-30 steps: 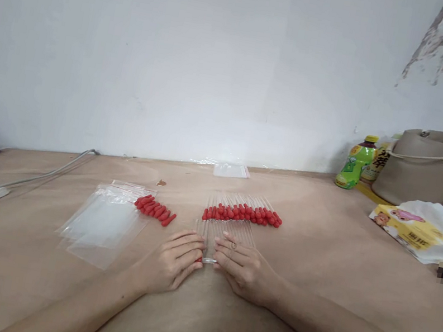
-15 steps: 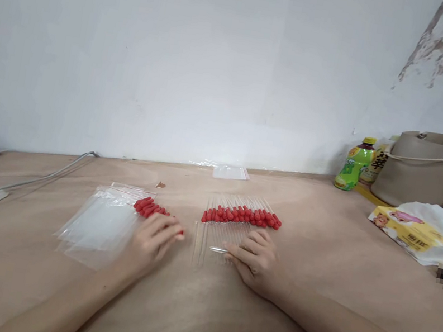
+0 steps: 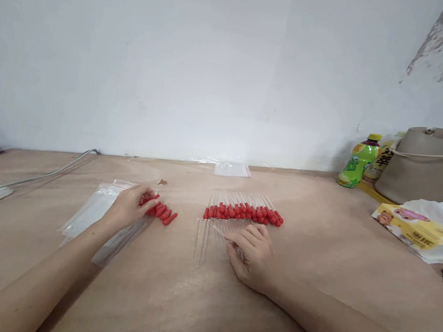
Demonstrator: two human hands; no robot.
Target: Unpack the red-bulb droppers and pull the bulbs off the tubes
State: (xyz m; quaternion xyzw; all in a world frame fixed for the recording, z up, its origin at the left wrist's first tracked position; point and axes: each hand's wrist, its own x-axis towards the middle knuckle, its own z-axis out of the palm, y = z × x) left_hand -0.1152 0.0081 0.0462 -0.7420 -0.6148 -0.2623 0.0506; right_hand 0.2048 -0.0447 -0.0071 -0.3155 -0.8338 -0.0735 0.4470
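Observation:
My left hand (image 3: 132, 205) is over a small heap of red rubber bulbs (image 3: 161, 212) on the left. Its thumb and fingers close round a bulb at the heap's left end; the fingertips are partly hidden. My right hand (image 3: 253, 256) pinches a thin clear glass tube (image 3: 219, 231) at its fingertips, pointing left. Just beyond it lies a row of glass droppers with red bulbs (image 3: 243, 212), their thin stems pointing to the wall. Several bare glass tubes (image 3: 201, 240) lie side by side left of my right hand, some partly under it.
Clear zip bags (image 3: 91, 206) lie beneath and beside my left forearm. Another bag (image 3: 232, 169) is by the wall. On the right stand a green drink bottle (image 3: 358, 162), a beige handbag (image 3: 429, 167) and a yellow tissue pack (image 3: 418, 230). A grey cable (image 3: 54, 173) runs along the left.
My left hand has moved left and away from me, back over the red bulbs, uncovering more of them. The glass tube in my right hand has tilted; that hand has barely moved.

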